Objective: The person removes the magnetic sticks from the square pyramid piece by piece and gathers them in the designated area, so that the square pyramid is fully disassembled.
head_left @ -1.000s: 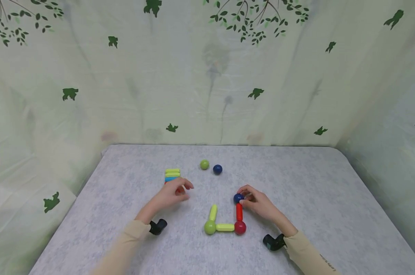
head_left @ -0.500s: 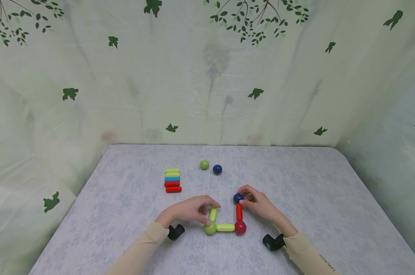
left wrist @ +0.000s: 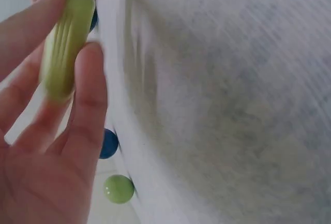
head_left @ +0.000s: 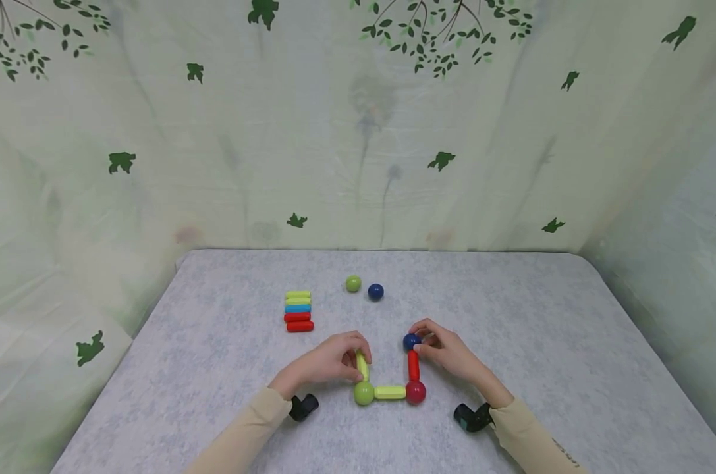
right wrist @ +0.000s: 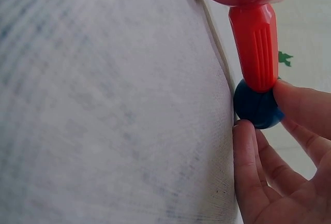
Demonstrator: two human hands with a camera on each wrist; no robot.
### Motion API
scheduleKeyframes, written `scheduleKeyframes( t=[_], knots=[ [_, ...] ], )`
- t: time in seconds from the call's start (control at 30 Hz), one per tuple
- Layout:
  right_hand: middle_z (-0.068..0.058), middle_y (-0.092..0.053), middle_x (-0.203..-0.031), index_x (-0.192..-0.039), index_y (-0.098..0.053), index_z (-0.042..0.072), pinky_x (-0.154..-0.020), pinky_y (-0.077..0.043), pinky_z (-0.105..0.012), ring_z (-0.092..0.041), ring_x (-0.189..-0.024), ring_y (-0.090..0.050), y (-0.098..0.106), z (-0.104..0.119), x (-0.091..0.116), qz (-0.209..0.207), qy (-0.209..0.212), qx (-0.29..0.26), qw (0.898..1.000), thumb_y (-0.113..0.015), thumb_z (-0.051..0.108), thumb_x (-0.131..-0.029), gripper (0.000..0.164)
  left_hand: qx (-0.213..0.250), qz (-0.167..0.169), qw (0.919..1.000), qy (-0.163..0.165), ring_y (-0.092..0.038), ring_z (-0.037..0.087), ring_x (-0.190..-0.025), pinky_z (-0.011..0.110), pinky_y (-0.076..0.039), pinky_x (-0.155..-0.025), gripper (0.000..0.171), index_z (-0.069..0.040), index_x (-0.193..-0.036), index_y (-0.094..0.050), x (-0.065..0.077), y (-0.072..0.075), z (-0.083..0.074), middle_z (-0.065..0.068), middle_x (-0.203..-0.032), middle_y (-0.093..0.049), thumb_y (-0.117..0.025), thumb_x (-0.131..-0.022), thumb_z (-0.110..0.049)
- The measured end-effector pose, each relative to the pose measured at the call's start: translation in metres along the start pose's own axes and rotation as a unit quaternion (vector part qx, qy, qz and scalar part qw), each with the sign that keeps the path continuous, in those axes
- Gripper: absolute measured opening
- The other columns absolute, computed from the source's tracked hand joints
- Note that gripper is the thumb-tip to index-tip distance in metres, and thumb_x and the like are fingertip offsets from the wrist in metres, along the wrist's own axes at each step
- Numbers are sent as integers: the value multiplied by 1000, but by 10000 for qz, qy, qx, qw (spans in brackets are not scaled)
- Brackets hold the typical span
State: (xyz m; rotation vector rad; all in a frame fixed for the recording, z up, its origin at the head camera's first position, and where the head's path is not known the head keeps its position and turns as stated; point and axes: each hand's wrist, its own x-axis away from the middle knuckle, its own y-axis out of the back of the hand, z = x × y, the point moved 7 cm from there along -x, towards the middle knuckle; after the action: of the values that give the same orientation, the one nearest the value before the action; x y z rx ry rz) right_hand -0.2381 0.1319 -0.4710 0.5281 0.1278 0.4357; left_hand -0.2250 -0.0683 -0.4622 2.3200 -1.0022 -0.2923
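A U-shaped chain of balls and rods lies on the table. My left hand grips the yellow-green rod on its left side, thumb close to the green ball at that rod's near end. From this ball a second yellow-green rod runs across to a red ball. A red rod leads away from the red ball to a dark blue ball. My right hand pinches that blue ball between thumb and fingers. The left rod's far end is partly covered by fingers.
Left of centre, a row of loose rods lies side by side: yellow-green ones, a blue one and red ones. Farther back sit a loose green ball and a loose dark blue ball, close together.
My left hand has come from beside the loose rods to the chain's left rod and taken hold of it. That rod now leans farther left. My right hand stays at the blue ball.
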Motion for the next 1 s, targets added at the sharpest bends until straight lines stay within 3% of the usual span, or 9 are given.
scheduleKeyframes(
  t=[0.17, 0.43, 0.53, 0.73, 0.87, 1.0],
  knots=[
    [-17, -58, -116, -116, -56, 6, -78, -47, -40, -28, -93, -57, -2, 1, 0, -26, -15, -41, 10000, -58, 6, -94, 22, -506, -509, 9971, -235, -51, 10, -81, 25, -48, -73, 17, -17, -88, -60, 5, 8, -1, -6, -91, -51, -71, -84, -3],
    [-11, -58, -118, -117, -56, 14, -79, -48, -36, -22, -94, -57, -4, -17, -5, 5, -78, -30, 10000, -61, 15, -95, 23, -243, -1382, 9901, 2, -56, 14, -88, 29, -48, -77, 15, -16, -93, -65, 27, 40, 15, -7, -93, -60, -72, -85, -6],
    [-11, -58, -118, -116, -57, 14, -79, -48, -37, -22, -93, -57, -3, -17, -5, -13, -66, -33, 10000, -61, 15, -94, 22, -393, -1885, 9809, 267, -54, 14, -84, 29, -45, -73, 14, -17, -93, -65, 37, 56, 22, -8, -89, -59, -74, -84, -10],
    [-12, -58, -117, -116, -56, 13, -79, -47, -37, -22, -93, -57, -3, -17, -5, 8, -27, 3, 10000, -61, 15, -94, 22, -875, -2752, 9535, 865, -47, 16, -73, 28, -40, -64, 16, -13, -87, -64, 57, 80, 41, -3, -82, -58, -76, -80, -6],
    [-11, -58, -117, -116, -56, 13, -79, -47, -37, -22, -93, -57, -3, -17, -6, 3, -45, 54, 10000, -61, 15, -94, 22, -1142, -2817, 9456, 1159, -50, 17, -75, 30, -43, -66, 19, -10, -84, -61, 65, 84, 52, -1, -86, -62, -75, -79, 1],
    [-11, -58, -116, -116, -56, 13, -78, -48, -37, -22, -92, -57, -3, -17, -6, -15, -54, 86, 9999, -61, 15, -94, 22, -1470, -2629, 9443, 1329, -51, 17, -75, 34, -44, -67, 21, -8, -83, -59, 65, 84, 58, 1, -83, -59, -75, -77, 5]
  ],
)
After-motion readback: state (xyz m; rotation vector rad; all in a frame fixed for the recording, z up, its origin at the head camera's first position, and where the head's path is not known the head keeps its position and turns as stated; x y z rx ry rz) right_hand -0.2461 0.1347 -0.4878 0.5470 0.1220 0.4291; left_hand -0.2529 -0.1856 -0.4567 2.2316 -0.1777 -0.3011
